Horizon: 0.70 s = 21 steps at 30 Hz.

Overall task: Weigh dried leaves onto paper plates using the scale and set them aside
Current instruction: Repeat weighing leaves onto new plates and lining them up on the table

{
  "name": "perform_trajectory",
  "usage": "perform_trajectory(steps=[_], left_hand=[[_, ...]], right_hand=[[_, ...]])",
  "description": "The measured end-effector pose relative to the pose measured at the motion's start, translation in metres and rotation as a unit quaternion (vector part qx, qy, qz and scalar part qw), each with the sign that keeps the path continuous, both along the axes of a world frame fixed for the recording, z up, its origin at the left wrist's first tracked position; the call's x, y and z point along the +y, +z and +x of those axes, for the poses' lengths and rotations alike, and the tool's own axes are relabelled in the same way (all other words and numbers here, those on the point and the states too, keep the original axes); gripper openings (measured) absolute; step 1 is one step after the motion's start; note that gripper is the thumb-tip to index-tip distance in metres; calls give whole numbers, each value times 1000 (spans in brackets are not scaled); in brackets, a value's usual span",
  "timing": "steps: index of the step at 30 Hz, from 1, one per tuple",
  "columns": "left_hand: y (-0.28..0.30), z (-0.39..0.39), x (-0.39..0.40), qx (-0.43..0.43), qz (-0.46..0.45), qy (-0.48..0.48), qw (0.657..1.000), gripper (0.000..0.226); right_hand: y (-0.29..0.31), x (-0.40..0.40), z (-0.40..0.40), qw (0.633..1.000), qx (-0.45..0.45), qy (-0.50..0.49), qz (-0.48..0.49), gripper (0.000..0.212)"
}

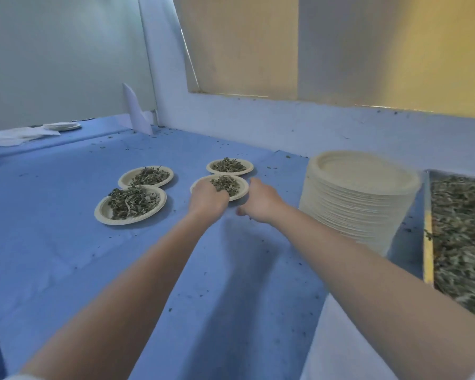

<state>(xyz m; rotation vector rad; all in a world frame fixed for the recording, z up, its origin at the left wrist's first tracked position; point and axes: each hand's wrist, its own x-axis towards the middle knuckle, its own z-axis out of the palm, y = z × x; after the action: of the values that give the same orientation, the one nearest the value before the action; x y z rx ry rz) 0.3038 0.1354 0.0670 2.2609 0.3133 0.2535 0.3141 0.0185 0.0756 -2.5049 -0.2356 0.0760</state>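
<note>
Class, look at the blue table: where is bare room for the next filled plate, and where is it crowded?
Bare blue cloth lies left of and in front of the two left paper plates of dried leaves. The strip between the plate under both hands and the tall stack of empty paper plates is tight.

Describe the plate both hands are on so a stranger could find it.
Start at the tall stack of empty paper plates on the blue table. Left of it sit two leaf-filled plates; take the nearer plate. Unlike the others, the left hand and right hand flank it.
</note>
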Motion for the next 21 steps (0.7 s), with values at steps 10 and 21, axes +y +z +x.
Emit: perform_trajectory(steps=[10, 21], left_hand=[[78, -69, -74, -57, -26, -100, 993, 27], [71, -60, -177, 1, -12, -126, 992, 35]], right_hand=[[77, -76, -86, 994, -104, 16, 12, 78], [66, -178, -91, 980, -108, 0, -169, 33]])
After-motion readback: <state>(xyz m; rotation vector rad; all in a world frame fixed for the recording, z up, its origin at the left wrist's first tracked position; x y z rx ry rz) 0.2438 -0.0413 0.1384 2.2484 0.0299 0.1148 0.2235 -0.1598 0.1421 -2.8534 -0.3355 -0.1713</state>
